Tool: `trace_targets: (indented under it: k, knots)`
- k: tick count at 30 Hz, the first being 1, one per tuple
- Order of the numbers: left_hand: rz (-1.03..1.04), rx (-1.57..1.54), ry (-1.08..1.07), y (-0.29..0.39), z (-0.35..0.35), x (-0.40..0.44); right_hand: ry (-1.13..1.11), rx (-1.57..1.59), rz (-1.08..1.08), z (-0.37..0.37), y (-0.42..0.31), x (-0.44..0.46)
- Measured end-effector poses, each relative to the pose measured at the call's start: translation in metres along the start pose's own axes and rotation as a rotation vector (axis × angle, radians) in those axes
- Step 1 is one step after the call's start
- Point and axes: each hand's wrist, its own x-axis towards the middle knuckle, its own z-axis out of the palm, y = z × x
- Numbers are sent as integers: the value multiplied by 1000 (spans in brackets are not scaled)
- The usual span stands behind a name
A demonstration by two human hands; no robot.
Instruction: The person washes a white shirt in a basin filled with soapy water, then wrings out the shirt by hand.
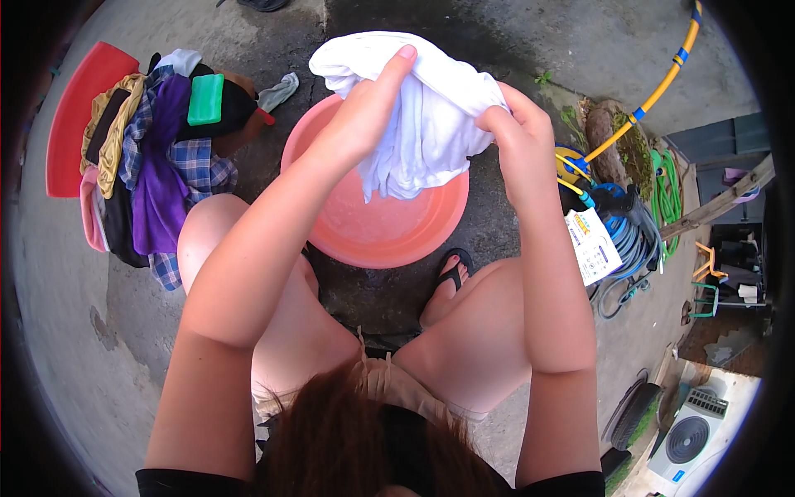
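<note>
A bunched white cloth (pixel 431 124), perhaps a garment, hangs in folds between both hands. My left hand (pixel 377 103) is closed on its left part, thumb on top and the other fingers hidden behind the fabric. At the cloth's right edge, my right hand (pixel 522 128) grips it with thumb and curled fingers. Beneath is a round pink basin (pixel 389 244) with what looks like shallow water inside. The cloth's lower folds hang over the basin; whether they touch the water I cannot tell.
On the left, clothes (pixel 166 157) are heaped over a red tub (pixel 70 137), with a green block (pixel 205 99) like soap on top. A yellow hose (pixel 662 87), coiled blue hose (pixel 633 236) and white printed sheet (pixel 592 248) lie right. An air-conditioner unit (pixel 687 439) stands lower right.
</note>
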Motion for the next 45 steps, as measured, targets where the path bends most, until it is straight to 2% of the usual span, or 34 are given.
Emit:
trace_targets:
  k: [4, 6, 9, 12, 19, 22, 25, 26, 29, 30, 33, 37, 42, 45]
  knots:
    - [-37, -127, 73, 18, 10, -9, -78, 348, 65, -3, 5, 2]
    - [-74, -211, 45, 25, 10, -13, -136, 607, 120, -1, -2, 0]
    - [-127, -338, -27, 22, 6, -9, -120, 803, 193, 9, -14, -4]
    - [-228, -466, -121, 18, 3, -9, -362, 809, 250, 0, 3, -4]
    - [-232, -489, -209, 24, 0, -15, -533, 734, 293, -6, 16, -2]
    - [-91, -398, -33, 19, -9, -8, -437, 279, 309, 3, 1, -8]
    - [96, -281, 162, 22, -12, -5, -218, -191, -87, 21, 20, -12]
    - [130, -257, 188, 22, -12, -5, -186, -338, -147, 22, 21, -13]
    - [228, -188, 265, 21, -10, -5, -152, -360, -243, 37, 14, -19]
    - [240, -171, 259, 20, -9, -6, -156, -414, -352, 42, 19, -20]
    - [244, -131, 243, 15, 0, -14, -60, -540, -457, 58, 34, -21]
    - [188, -152, 218, 11, 5, -20, -165, -383, -72, 56, 28, -11]
    - [107, -194, 216, 13, 3, -20, -177, -266, -45, 57, 32, -1]
    - [130, -167, 232, 14, 2, -22, -191, -204, -53, 60, 38, 0]
